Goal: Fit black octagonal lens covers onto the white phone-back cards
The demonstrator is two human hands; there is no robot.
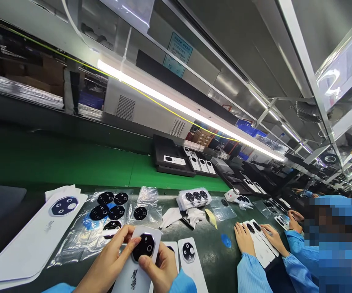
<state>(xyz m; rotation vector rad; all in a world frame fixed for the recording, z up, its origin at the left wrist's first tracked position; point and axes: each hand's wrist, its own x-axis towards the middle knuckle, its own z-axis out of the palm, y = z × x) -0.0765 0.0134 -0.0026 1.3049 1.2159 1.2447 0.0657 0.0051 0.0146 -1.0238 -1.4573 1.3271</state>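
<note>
A white phone back cover [125, 272] with dark lettering is tilted up between my two hands, its top edge facing away from me. My left hand [109, 256] grips it from the left, the thumb at the edge of the black round camera plate [147, 241]. On the other side, my right hand [164, 268] has its thumb pressed at the plate's lower edge and its fingers behind the cover. Right of my hands lies another white cover [196, 270] with a camera plate; one more is partly hidden. Several black round plates [116, 212] lie on clear plastic just beyond my left hand.
At left lie large white covers [31, 240]. Farther back are stacked bagged plates [194, 198], a white cloth [171, 217] and black trays [176, 169] on a green belt [57, 162]. A blue-sleeved co-worker [250, 272] handles white covers at right.
</note>
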